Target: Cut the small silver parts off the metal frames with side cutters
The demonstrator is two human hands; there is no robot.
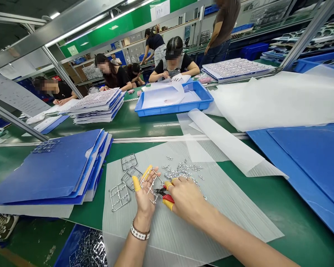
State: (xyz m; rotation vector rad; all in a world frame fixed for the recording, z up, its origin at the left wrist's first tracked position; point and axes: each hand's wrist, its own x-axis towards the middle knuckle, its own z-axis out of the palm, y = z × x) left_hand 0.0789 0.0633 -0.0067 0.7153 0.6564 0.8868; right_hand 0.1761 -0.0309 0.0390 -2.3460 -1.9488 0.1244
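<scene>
My left hand (144, 193), with yellow finger cots on thumb and forefinger, grips a small silver metal frame (153, 185) of parts. My right hand (183, 194) is closed on red-handled cutters (164, 193) whose tip touches that frame. Both hands hover over a ribbed translucent sheet (211, 207). Three more silver frames (119, 194) lie just left of my left hand. A scatter of tiny loose silver pieces (180, 171) lies just beyond my right hand.
A stack of blue boards (52, 170) sits at left, more blue boards (308, 159) at right. A blue tray (172, 107) lined with white paper stands across the green belt. White paper sheets (275, 100) spread at right. A blue bin (83, 248) of frames sits near me. Several seated people work opposite.
</scene>
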